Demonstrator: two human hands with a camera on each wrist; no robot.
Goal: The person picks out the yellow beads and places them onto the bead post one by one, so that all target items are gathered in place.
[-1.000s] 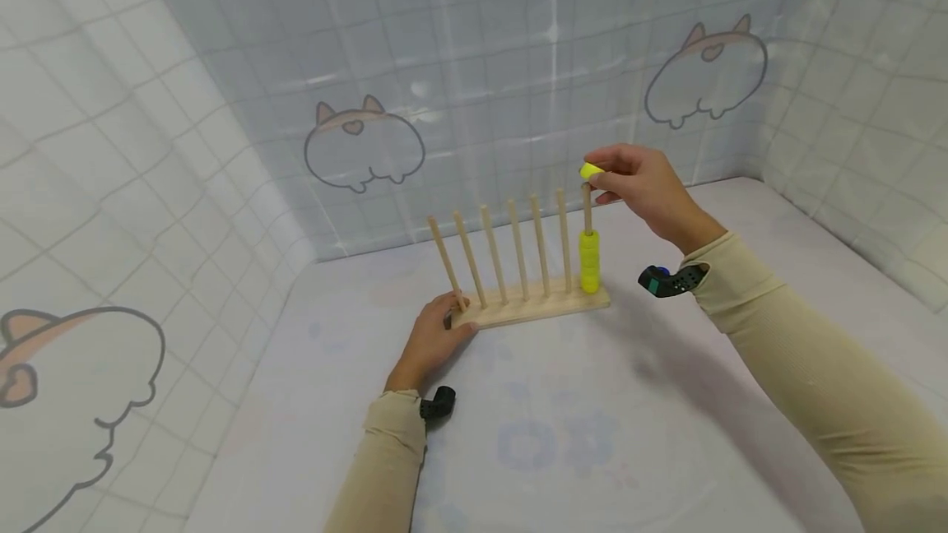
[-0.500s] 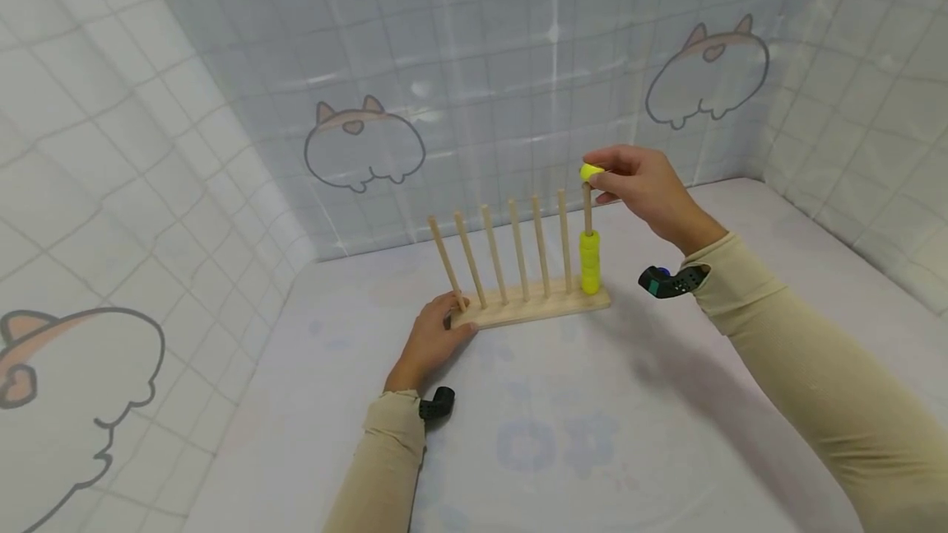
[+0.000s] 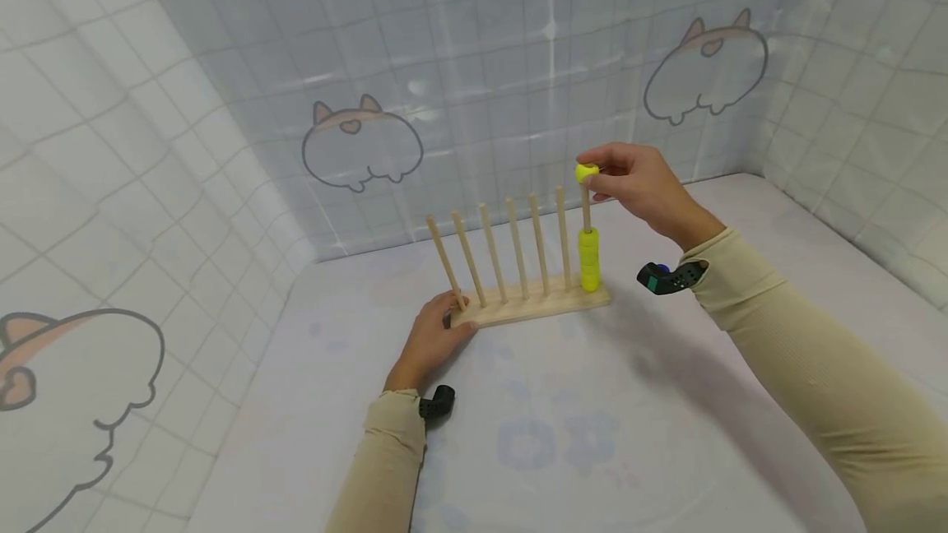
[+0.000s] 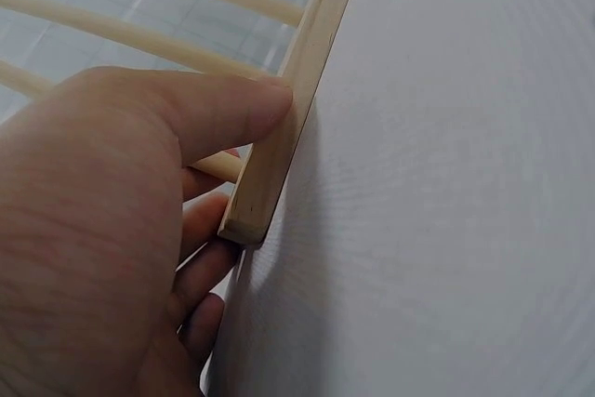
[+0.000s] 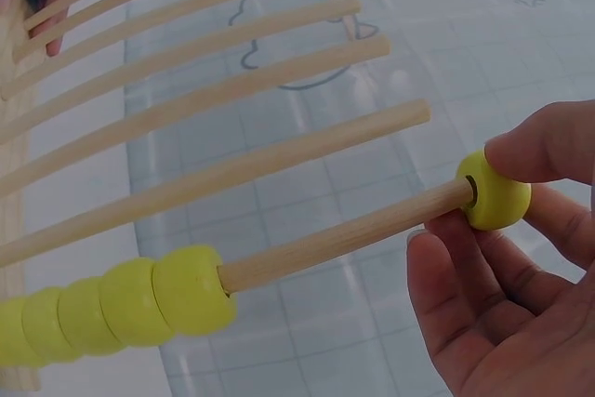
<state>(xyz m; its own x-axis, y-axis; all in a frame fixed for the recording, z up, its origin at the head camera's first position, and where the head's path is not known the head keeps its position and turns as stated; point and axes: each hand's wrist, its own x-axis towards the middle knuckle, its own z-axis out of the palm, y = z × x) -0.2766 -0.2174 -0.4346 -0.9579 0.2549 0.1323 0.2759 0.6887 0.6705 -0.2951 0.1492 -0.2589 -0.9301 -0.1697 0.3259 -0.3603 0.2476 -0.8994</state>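
Note:
A wooden peg rack with several upright rods on a flat base point(image 3: 529, 308) stands on the table. My left hand point(image 3: 435, 334) grips the base's left end, its thumb point(image 4: 251, 113) along the front edge and its fingers behind. On the rightmost rod point(image 5: 353, 241) sits a stack of yellow beads point(image 3: 588, 260). At the tip of that rod, my right hand point(image 3: 637, 187) pinches one yellow bead point(image 5: 497, 194) between thumb and fingers. The bead's hole is right at the rod's end in the right wrist view. The other rods point(image 3: 518, 249) are bare.
A pale sheet covers the table point(image 3: 533, 410). Tile-patterned curtains with animal drawings point(image 3: 363, 146) rise behind and at both sides, the back one close behind the rack. Black wrist cameras point(image 3: 670, 278) sit on both wrists.
The bead at the right rod's tip has turned slightly and shifted a little left with my right hand. The left hand and the rack stay as they were.

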